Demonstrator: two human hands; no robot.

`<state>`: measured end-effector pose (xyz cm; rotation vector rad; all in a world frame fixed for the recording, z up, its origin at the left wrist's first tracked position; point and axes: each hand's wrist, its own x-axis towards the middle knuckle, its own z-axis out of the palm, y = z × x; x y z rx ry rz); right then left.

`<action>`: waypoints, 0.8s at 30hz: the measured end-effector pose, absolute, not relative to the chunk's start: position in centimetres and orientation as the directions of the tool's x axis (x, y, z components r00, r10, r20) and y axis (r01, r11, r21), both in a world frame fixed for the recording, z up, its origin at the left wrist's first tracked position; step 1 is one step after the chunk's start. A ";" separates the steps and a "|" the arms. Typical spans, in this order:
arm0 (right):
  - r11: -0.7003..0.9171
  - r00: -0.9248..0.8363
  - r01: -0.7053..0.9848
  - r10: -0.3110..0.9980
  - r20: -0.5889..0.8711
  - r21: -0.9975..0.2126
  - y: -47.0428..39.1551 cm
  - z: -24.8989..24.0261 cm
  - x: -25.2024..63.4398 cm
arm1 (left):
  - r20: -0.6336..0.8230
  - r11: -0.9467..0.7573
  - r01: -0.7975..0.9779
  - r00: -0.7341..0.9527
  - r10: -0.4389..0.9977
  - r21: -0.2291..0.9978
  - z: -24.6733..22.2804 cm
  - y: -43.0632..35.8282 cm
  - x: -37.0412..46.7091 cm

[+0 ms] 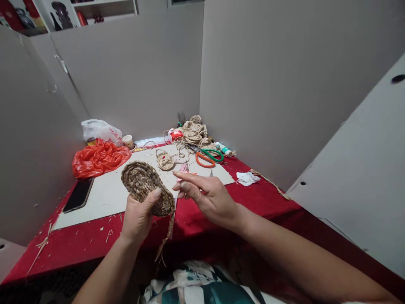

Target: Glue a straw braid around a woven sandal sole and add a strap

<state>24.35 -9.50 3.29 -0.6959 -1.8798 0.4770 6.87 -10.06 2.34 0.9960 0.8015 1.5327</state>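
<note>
Brown sole [143, 181], one, in left hand [137, 214]

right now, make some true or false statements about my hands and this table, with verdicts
1. The left hand holds the woven oval piece. True.
2. The right hand holds the scissors. False: the scissors lie beyond it.
3. The dark phone lies left of the woven oval piece. True.
4. The tablecloth is blue. False: it is red.
</note>
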 end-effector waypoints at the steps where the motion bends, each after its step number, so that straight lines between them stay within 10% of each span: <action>1: 0.775 -0.311 0.273 0.632 0.710 -0.570 -9.7 3.2 24.3 | 0.177 -0.188 -0.426 -0.066 0.982 0.885 2.5 -10.1 6.9; 6: 0.884 -0.441 0.271 0.466 0.767 -0.381 -10.6 2.3 23.1 | 0.191 -0.203 -0.444 -0.072 0.979 0.873 2.8 -10.1 7.1; 24: 0.644 -0.296 0.323 0.765 0.572 -0.694 -9.4 1.0 21.1 | 0.162 -0.254 -0.501 -0.222 0.962 0.827 3.0 -7.8 7.2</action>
